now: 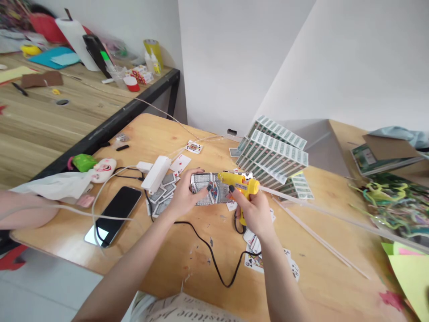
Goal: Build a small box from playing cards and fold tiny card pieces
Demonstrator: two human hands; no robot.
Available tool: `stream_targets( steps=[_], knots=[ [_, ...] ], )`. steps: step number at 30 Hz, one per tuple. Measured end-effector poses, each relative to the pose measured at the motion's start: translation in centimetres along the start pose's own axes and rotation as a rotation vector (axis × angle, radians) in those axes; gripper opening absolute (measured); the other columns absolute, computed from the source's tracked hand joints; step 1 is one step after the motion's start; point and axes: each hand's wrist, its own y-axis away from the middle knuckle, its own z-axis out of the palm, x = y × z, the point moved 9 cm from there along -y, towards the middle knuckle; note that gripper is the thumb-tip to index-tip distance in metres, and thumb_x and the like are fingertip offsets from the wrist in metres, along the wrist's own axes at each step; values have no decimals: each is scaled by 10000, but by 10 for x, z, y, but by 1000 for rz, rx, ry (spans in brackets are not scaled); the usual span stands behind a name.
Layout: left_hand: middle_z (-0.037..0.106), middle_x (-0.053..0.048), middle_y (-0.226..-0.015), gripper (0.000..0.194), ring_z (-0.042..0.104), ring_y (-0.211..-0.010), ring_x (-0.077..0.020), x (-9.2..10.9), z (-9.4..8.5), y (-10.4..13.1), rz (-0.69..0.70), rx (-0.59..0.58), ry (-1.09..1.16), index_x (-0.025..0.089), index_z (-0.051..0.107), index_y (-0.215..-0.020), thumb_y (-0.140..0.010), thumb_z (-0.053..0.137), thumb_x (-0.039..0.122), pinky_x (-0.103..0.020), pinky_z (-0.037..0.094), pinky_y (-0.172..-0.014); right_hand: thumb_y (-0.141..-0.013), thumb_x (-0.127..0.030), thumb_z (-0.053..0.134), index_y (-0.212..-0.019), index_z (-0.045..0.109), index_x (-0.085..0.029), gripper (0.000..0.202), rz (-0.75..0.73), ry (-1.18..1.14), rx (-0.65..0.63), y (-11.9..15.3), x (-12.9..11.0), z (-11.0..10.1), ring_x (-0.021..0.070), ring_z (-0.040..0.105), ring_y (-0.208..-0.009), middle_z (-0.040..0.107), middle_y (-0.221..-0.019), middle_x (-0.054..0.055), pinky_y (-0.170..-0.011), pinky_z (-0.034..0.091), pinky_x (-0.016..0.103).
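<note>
My left hand (185,197) grips a panel of grey-backed playing cards (201,182) by its left end, thumb on top. In my right hand (257,213) is a yellow hot glue gun (247,187), its nozzle over the upper part of the panel. A long pale glue stick (298,202) sticks out of the gun's back and runs right. The gun's black cord (217,268) loops across the table. Face-up cards (254,261) lie partly under my right wrist. Loose face-down cards (161,199) are spread left of my left hand.
A tilted stack of green-and-white card boxes (278,150) stands at the back right. On the left are a white power strip (156,174), a phone (115,214) with a cable across it, and a mask-like item (103,170). Another person's bare limb (30,208) reaches the left edge.
</note>
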Motion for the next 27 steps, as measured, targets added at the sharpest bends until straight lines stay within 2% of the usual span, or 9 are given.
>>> stream_targets(
  steps=[6, 15, 22, 27],
  knots=[
    [533, -70, -1221, 440, 492, -1153, -213, 2, 0, 2, 13, 4, 9, 220, 458, -1146, -731, 603, 240, -381, 362, -990, -805, -416, 479, -604, 564, -166, 333, -17, 61, 11, 1, 1, -1, 117, 480, -356, 483, -360, -23, -445, 388, 219],
    [546, -69, -1210, 430, 510, -1130, -222, -2, 0, -1, -34, 8, 31, 221, 469, -1130, -728, 612, 275, -388, 379, -970, -782, -460, 491, -544, 542, -177, 373, 7, -29, 40, 0, 9, -4, 99, 428, -369, 426, -420, -34, -381, 331, 209],
    [553, -72, -1197, 421, 516, -1121, -223, -3, 1, -4, -43, 19, 40, 216, 475, -1116, -722, 612, 272, -379, 386, -960, -747, -483, 515, -552, 540, -170, 370, 3, -134, 45, -5, 9, 0, 98, 446, -406, 537, -532, 3, -375, 367, 213],
    [561, -64, -1180, 421, 528, -1095, -216, -3, 0, -5, -61, 17, 17, 217, 475, -1116, -722, 610, 272, -369, 390, -949, -749, -481, 510, -536, 534, -173, 375, 12, -133, 34, -7, 13, 4, 104, 432, -380, 466, -447, -21, -368, 375, 222]
  ],
)
